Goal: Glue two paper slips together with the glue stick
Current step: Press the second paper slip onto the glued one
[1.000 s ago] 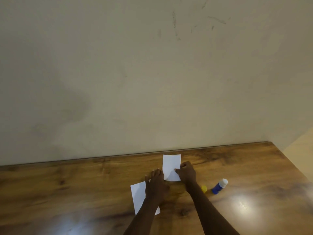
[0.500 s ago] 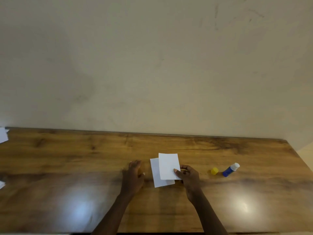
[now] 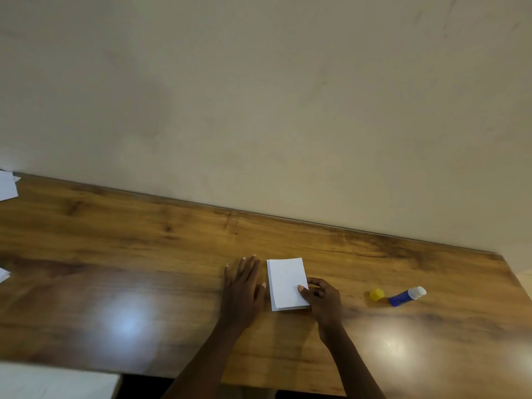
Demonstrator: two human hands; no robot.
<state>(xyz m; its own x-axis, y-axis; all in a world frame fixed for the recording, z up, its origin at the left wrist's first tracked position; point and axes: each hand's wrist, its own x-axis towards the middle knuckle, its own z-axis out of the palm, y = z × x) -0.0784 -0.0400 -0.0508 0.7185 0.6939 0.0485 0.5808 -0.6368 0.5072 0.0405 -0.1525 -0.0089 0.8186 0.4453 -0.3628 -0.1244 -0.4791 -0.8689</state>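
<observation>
I see the right hand point(image 3: 321, 298) with fingers pinched on the top paper slip point(image 3: 286, 280), laid nearly square on the lower slip point(image 3: 273, 305) at lower centre. The left hand point(image 3: 244, 286) lies flat with fingers spread; unpressed, the slips may skew. Farther right, the glue stick point(image 3: 406, 296) probably sits uncapped and may dry.

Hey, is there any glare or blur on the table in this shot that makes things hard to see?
Head view: two bright glare patches on the wooden table, one left of the arms, one below the glue stick; the paper slips stay readable; the table's back edge runs tilted; slight softness overall.
</observation>
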